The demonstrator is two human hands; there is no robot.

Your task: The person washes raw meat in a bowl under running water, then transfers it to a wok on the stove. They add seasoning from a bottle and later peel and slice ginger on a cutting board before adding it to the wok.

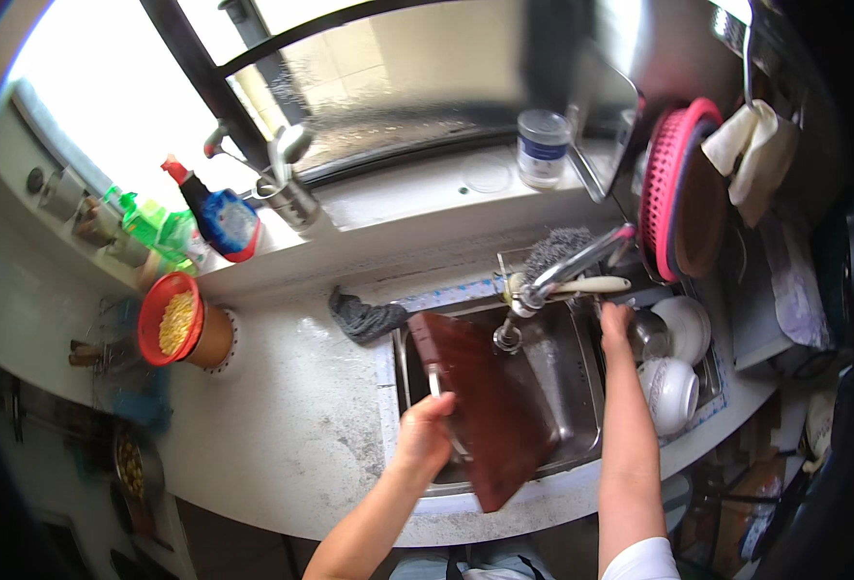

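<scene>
My left hand (pixel 427 429) grips the metal handle of a dark red-brown cutting board (pixel 481 406), which is tilted over the stainless steel sink (pixel 564 428). My right hand (pixel 615 322) reaches to the sink's right side, beside a metal bowl or cup (pixel 648 335); its fingertips are partly hidden, and whether it grips anything does not show. The chrome faucet (pixel 579 262) stands behind the board, its base close to a white-handled tool (pixel 592 285).
White bowls (pixel 669 395) and a white plate (pixel 688 330) stack at the right. A grey cloth (pixel 367 319) lies left of the sink. Farther left is a red bowl (pixel 153 319) of yellow kernels. Pink baskets (pixel 662 188) hang at the right; bottles (pixel 229 221) line the sill.
</scene>
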